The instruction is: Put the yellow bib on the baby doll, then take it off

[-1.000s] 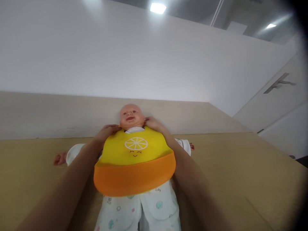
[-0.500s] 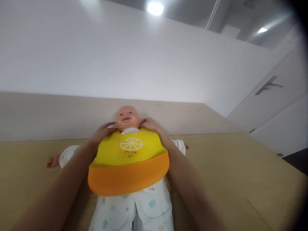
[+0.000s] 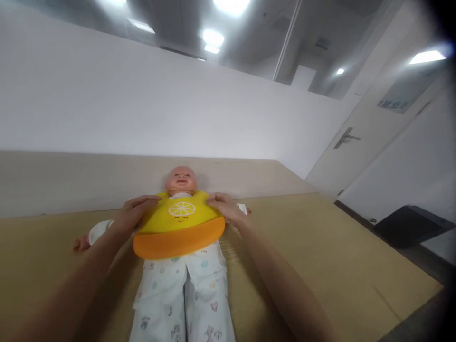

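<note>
A baby doll (image 3: 181, 180) lies on its back, in white clothes with a small pastel print. Over its chest is a yellow bib (image 3: 160, 219) with a white citrus slice, a smiling face and an orange catch pocket (image 3: 180, 244). My left hand (image 3: 138, 209) has its fingers closed at the bib's upper left edge. At the upper right edge, the fingers of my right hand (image 3: 225, 206) grip the bib; the thumbs are hard to make out. Both of the doll's arms stretch out sideways, partly hidden behind my forearms.
The doll lies on a wood-toned tabletop (image 3: 302, 237) with a pale raised panel (image 3: 71, 183) along its back. Behind stands a white wall (image 3: 160, 104) with glass above. At right are a door with a metal handle (image 3: 346, 137) and a dark chair (image 3: 413, 225).
Both hands have come down from beside the doll's neck to the bib's upper side edges. The camera view has shifted, showing more of the legs and the room at right.
</note>
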A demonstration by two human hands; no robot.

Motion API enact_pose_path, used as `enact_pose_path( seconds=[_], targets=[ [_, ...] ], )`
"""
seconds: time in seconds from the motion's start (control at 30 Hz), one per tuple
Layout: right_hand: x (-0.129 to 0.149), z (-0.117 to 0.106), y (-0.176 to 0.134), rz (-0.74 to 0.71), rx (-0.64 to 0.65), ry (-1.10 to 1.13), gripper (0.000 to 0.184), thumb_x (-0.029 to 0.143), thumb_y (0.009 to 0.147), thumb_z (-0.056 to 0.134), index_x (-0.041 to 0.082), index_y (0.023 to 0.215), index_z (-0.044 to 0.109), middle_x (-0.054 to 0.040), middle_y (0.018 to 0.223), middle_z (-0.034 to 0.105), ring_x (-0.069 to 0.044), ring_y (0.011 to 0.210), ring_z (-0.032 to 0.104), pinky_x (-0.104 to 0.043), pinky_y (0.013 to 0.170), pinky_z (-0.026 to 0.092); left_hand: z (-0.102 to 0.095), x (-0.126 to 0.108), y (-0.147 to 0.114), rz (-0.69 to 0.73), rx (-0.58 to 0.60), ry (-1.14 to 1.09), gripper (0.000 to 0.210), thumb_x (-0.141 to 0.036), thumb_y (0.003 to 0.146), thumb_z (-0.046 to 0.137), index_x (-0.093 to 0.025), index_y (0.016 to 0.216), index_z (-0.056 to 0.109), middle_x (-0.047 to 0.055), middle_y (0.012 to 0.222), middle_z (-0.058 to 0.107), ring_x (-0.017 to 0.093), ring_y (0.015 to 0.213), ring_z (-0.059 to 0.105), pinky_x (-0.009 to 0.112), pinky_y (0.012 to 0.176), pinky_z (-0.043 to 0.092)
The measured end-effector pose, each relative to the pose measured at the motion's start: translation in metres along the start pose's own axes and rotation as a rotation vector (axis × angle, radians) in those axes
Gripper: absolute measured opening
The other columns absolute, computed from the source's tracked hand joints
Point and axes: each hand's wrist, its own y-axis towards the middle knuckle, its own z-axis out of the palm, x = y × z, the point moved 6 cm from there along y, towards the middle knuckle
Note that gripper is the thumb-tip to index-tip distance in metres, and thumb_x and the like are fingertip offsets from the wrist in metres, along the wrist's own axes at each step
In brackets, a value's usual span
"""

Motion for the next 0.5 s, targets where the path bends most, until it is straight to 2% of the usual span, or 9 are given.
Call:
enact_pose_path(
  seconds=[0.1, 0.23, 0.37, 0.5],
  targets=[
    [-0.004, -0.004, -0.017, -0.029, -0.013, 0.015, 0.024, 0.037, 0.068, 0.065, 0.017, 0.082, 0.065, 0.0001, 0.081, 0.062, -0.011, 0.072, 0.054, -0.020, 0.062, 0.040, -0.003, -0.013, -0.031, 0.041, -0.026, 0.093, 0.028, -0.047, 0.071, 0.066, -0.023, 0.085, 0.072, 0.001, 0.105, 0.071, 0.024, 0.104, 0.058, 0.023, 0.078, 0.047],
    [-0.007, -0.003, -0.037, -0.042, 0.003, 0.055, 0.026, 0.042, 0.071, 0.064, 0.018, 0.078, 0.062, 0.0035, 0.066, 0.054, -0.008, 0.053, 0.046, -0.020, 0.047, 0.033, -0.008, -0.020, -0.066, 0.054, -0.070, 0.165, 0.036, -0.053, 0.076, 0.059, -0.025, 0.096, 0.069, 0.002, 0.113, 0.067, 0.027, 0.111, 0.055, 0.030, 0.089, 0.045],
    [-0.012, 0.002, -0.056, -0.053, 0.000, 0.119, 0.029, 0.047, 0.074, 0.062, 0.019, 0.072, 0.053, 0.0062, 0.055, 0.045, -0.007, 0.041, 0.039, -0.021, 0.039, 0.027, -0.015, -0.012, -0.089, 0.030, -0.088, 0.171, 0.038, -0.053, 0.076, 0.060, -0.031, 0.107, 0.066, -0.001, 0.122, 0.063, 0.028, 0.117, 0.052, 0.037, 0.101, 0.038],
    [-0.022, 0.001, -0.069, -0.031, 0.006, 0.036, 0.033, 0.053, 0.079, 0.056, 0.022, 0.088, 0.055, 0.0046, 0.055, 0.052, -0.011, 0.045, 0.049, -0.022, 0.042, 0.032, -0.014, 0.006, -0.103, -0.019, -0.055, 0.086, 0.050, -0.056, 0.076, 0.060, -0.031, 0.119, 0.057, 0.001, 0.111, 0.064, 0.027, 0.104, 0.057, 0.037, 0.093, 0.045]
  ],
)
